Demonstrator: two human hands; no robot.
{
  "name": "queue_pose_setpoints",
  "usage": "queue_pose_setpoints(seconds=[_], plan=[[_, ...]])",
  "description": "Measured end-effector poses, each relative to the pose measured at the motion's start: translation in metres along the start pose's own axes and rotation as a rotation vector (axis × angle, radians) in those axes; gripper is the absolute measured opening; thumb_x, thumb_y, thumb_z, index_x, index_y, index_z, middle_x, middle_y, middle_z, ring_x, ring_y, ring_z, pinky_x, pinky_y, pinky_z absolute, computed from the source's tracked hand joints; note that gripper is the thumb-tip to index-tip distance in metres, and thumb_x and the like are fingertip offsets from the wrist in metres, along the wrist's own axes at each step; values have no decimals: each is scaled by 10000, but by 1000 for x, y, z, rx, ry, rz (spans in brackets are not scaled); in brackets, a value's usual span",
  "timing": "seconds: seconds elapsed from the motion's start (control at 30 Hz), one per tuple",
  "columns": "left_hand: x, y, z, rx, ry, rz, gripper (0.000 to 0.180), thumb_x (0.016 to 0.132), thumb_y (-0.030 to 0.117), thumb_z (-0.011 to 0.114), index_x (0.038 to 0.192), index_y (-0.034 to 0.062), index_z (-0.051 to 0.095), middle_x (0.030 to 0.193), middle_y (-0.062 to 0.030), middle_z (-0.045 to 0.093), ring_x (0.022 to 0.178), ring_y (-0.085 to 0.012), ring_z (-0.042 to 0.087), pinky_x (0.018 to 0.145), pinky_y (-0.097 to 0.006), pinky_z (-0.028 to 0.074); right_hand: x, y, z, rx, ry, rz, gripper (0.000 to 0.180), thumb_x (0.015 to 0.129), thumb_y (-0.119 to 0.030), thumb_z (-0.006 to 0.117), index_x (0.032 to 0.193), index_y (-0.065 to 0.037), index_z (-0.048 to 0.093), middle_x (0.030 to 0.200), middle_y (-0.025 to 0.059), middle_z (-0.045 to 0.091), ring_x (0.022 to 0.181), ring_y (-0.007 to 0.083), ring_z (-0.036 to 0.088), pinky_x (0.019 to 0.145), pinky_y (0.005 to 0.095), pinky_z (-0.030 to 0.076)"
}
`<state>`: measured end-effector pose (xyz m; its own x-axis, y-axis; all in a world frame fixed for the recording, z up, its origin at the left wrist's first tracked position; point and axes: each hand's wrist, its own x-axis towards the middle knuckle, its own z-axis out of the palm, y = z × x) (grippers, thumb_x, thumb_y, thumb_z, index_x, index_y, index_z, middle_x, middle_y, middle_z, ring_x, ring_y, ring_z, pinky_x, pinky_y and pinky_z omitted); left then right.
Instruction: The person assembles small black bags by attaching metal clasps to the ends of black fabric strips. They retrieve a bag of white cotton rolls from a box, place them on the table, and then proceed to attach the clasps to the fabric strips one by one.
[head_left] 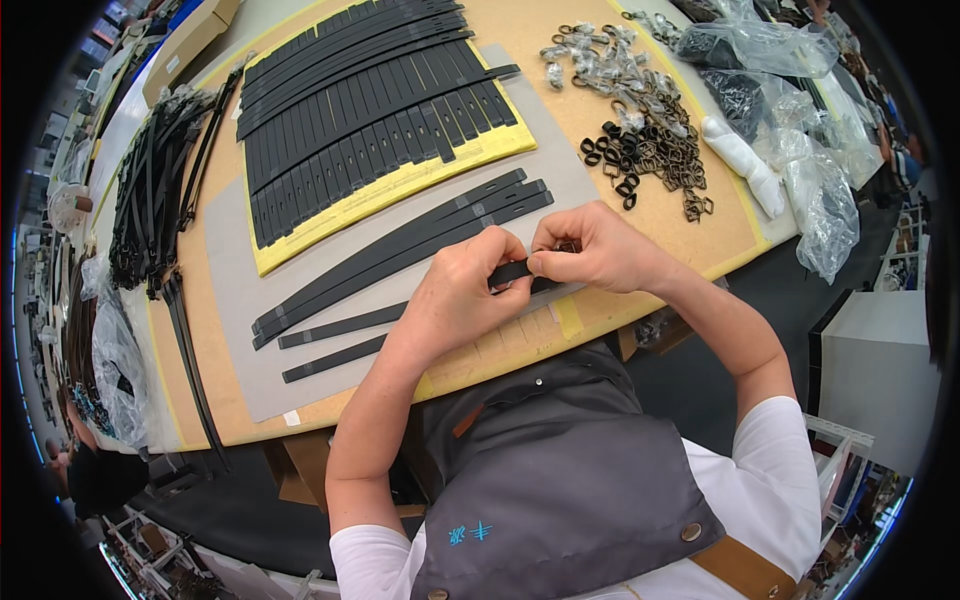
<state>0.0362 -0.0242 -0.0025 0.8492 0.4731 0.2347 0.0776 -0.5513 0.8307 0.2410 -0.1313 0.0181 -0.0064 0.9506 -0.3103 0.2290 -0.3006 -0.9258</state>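
Near the front edge of the table, both hands work close together on one black strap [510,273]. My left hand [468,285] pinches the strap between thumb and fingers. At its end, my right hand [600,250] is closed on the strap and a small dark metal buckle [568,246], mostly hidden by the fingers. Just beyond my hands lie several long flat black straps [400,258] side by side. Two more strap lengths, one of them a lower strap [335,360], stretch out left of my left hand; their right ends pass behind my hand and forearm.
A yellow-edged board [400,190] bears rows of black straps at the back. Loose buckles [665,150] and black rings [605,145] lie at the right, beside clear plastic bags [815,170]. Bundled thin black straps [155,190] hang over the table's left side.
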Motion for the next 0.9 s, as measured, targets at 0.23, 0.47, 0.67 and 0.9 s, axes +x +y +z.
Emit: queue_pose_setpoints(seconds=[0.23,0.47,0.67,0.9], plan=[[0,5,-3,-123,-51,-51,337,799,-13,753,1113,12,632,761,-20,616,652,-51,566,598,-219,468,2,-5,10,-145,5,-64,192,891,-180,657,914,9,681,705,11,592,714,77,490,658,290,443],[-4,3,-7,-264,-87,-28,427,781,-65,592,1204,-6,573,814,-28,576,738,-69,541,667,-226,466,6,5,14,205,-106,-138,128,916,-123,647,943,-2,680,817,-50,598,825,43,497,762,264,448],[-5,2,-3,-424,-58,-2,425,782,-56,569,1204,-8,552,828,-45,599,748,-82,565,703,-238,492,1,0,20,287,-126,-177,123,976,-133,674,997,-14,700,830,-72,581,852,31,504,788,254,456],[-7,4,-7,-437,-50,-17,405,812,-67,580,1213,-23,556,916,-73,652,808,-80,613,743,-235,512,-4,-4,-2,193,-242,-50,274,1033,-279,710,929,-28,674,817,-70,576,786,46,475,705,252,412]])
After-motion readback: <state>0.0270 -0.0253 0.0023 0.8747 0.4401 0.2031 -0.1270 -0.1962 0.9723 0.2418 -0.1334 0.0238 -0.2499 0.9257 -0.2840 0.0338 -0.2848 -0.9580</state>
